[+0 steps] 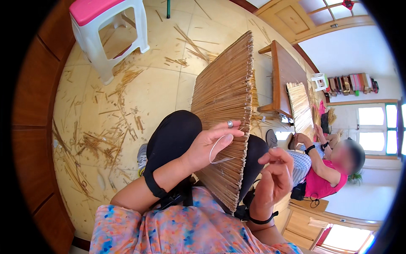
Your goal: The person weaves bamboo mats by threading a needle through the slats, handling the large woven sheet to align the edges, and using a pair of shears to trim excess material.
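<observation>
- Far left: brown wooden cabinet panels [36,161], curving with the lens.
- Pale tiled floor [163,86], littered with straw pieces [101,146], some loose, some in small heaps.
- White stool [95,48] with a pink seat, upper left, straw bits around its legs.
- Grey shoe [142,157] below the wearer's black-clad left knee [175,131].
- Left hand [213,142]: over the near face of the mat, fingertips at its right-hand edge, ring on one finger, black band on forearm. Thumb and fingers fairly close together; can't tell if they pinch anything.
- Thin white thread [210,156]: loops down from near the left thumb, over the mat.
- Straw mat [224,91]: tilted up across the wearer's lap, between the two knees, rows of stalks side by side, bound along the right-hand edge.
- Right hand [277,175]: just right of the mat, apart from it, fingers curled, black band at wrist. Can't tell if it holds the thread's end.
- Brown low table [289,63] beyond, upper right.
- Second straw mat [301,110]: against the table, co-worker's hands at its lower end.
- Co-worker [323,178]: pink sleeveless top, seated.
- Far right: bright window panes [372,116].
</observation>
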Motion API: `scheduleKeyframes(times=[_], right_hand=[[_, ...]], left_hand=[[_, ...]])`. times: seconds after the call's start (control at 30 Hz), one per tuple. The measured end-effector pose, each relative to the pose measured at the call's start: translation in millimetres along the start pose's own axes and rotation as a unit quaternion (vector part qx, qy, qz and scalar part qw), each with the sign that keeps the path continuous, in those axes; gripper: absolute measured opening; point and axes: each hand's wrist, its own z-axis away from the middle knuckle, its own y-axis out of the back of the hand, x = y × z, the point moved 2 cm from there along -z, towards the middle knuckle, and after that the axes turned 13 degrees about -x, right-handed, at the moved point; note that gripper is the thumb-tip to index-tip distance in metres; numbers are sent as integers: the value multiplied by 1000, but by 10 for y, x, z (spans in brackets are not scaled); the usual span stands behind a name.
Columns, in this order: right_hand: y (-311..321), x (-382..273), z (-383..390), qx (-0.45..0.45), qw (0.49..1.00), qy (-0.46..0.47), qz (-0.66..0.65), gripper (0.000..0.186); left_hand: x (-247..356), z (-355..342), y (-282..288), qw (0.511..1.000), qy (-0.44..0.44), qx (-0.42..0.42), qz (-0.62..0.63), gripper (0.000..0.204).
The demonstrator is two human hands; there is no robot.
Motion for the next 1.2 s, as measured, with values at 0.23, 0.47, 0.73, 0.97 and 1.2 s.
scheduleKeyframes(times=[0.23,0.47,0.73,0.97,1.2], right_hand=[[-124,361,150,-49,997,-65,5,5],[-194,651,256,-31,931,-156,-330,14],[-604,660,149,-122,936,-106,-312,22],[-798,610,172,-106,928,-83,-348,15],[-871,658,193,-114,941,-20,-317,7]], left_hand=[[-22,2,-40,987,-38,-50,-148,29],[158,58,54,988,41,-24,-148,32],[330,322,234,988,53,2,-146,41],[462,497,146,990,21,126,-65,38],[500,551,132,980,39,180,-81,35]])
